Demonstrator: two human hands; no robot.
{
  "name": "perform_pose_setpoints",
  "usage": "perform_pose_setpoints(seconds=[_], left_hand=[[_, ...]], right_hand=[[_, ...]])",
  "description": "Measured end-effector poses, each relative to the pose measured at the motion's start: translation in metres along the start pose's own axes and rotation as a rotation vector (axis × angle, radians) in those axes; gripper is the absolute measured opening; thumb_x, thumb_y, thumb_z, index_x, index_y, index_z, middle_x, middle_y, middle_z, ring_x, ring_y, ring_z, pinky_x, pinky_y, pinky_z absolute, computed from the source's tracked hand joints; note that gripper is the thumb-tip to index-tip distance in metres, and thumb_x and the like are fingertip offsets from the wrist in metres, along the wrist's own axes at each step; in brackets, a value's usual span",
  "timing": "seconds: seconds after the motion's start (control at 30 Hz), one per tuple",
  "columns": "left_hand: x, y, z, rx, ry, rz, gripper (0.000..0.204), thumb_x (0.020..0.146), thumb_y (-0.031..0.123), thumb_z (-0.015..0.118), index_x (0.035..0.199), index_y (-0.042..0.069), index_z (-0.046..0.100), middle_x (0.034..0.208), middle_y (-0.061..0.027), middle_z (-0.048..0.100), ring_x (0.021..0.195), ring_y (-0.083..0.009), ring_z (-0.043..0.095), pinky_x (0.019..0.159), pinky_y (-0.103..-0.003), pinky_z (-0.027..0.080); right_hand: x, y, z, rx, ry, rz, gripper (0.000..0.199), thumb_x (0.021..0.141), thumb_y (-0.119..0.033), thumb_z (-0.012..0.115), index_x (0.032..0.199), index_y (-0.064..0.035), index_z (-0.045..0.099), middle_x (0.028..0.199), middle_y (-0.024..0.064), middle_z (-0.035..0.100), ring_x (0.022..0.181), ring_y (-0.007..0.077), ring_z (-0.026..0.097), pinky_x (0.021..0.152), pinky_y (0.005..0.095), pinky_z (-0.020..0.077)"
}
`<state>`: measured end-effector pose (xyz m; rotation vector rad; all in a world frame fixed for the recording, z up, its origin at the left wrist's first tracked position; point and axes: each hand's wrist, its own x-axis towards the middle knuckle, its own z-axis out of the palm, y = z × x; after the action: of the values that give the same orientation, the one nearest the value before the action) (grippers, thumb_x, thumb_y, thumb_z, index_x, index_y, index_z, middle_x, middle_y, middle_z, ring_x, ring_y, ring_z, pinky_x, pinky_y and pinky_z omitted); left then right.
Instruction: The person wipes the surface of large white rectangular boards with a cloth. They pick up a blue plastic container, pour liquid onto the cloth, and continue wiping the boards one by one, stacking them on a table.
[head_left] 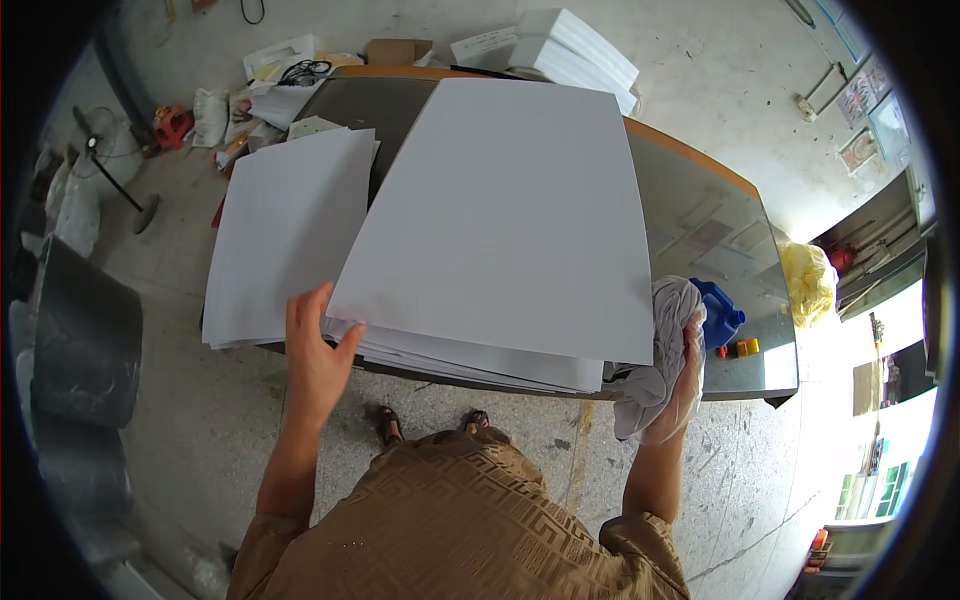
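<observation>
Wiping seems the step: the right hand [688,378] squeezes soft grey cloth [667,320], so the left hand [317,352], fingers apart, should steady the flat white sheet [505,220] at near left.

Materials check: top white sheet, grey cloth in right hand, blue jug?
Top white sheet: matte paper or thin card, possibly plastic; even white with no sharp glare, edges crisp.
Grey cloth: soft, dull woven or knit fabric, fibre unclear; bunches into rounded folds.
Blue jug: probably moulded plastic, smooth with slight sheen; uniform colour, rounded body.
</observation>
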<state>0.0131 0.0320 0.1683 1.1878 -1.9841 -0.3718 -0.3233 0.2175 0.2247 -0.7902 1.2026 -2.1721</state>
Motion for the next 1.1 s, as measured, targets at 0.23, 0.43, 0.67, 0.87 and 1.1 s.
perform_pose_setpoints(seconds=[0.23,0.43,0.67,0.87,1.1], left_hand=[[-0.022,0.014,0.030,-1.803,-0.641,-0.656,0.042,0.097,0.023,0.063,0.130,0.000,0.049,0.116,-0.0199,0.063,0.112,-0.0324,0.064,0.095,-0.047,0.055],[0.027,0.029,0.055,-1.828,-0.385,-0.630,0.031,0.098,0.014,0.057,0.126,0.001,0.052,0.116,-0.0162,0.065,0.098,-0.0300,0.070,0.084,-0.044,0.062],[0.038,-0.055,-0.013,-1.688,0.011,-0.506,0.024,0.092,0.004,0.059,0.116,-0.001,0.060,0.100,-0.0141,0.070,0.088,-0.0248,0.072,0.071,-0.041,0.064],[0.021,-0.170,-0.089,-1.256,0.225,-0.589,0.018,0.093,0.002,0.057,0.109,-0.005,0.062,0.100,-0.0153,0.070,0.088,-0.0237,0.071,0.075,-0.038,0.063],[-0.034,-0.273,-0.051,-1.295,0.234,-0.752,0.016,0.094,0.002,0.056,0.109,-0.005,0.060,0.100,-0.0131,0.068,0.088,-0.0245,0.070,0.081,-0.041,0.062]], right_hand=[[-0.014,0.037,0.003,0.729,-0.257,0.111,0.054,0.107,-0.026,0.034,0.151,0.0027,0.026,0.157,0.0140,0.032,0.142,0.0255,0.035,0.118,0.0401,0.0278],[-0.025,0.054,-0.003,-0.044,-0.152,0.105,0.054,0.103,-0.034,0.044,0.147,-0.0042,0.036,0.145,0.0141,0.046,0.127,0.0249,0.051,0.089,0.0481,0.0542],[-0.021,0.046,0.010,0.523,0.014,0.442,0.039,0.098,-0.037,0.056,0.123,-0.0061,0.054,0.097,0.0112,0.057,0.085,0.0231,0.052,0.073,0.0390,0.0428],[-0.021,0.054,-0.010,0.426,-0.010,0.410,0.040,0.097,-0.038,0.057,0.124,-0.0073,0.055,0.096,0.0115,0.059,0.087,0.0245,0.055,0.073,0.0414,0.0472],[-0.016,0.045,0.027,0.222,0.096,0.347,0.045,0.098,-0.036,0.057,0.129,-0.0032,0.054,0.105,0.0118,0.064,0.084,0.0255,0.061,0.070,0.0384,0.0537]])
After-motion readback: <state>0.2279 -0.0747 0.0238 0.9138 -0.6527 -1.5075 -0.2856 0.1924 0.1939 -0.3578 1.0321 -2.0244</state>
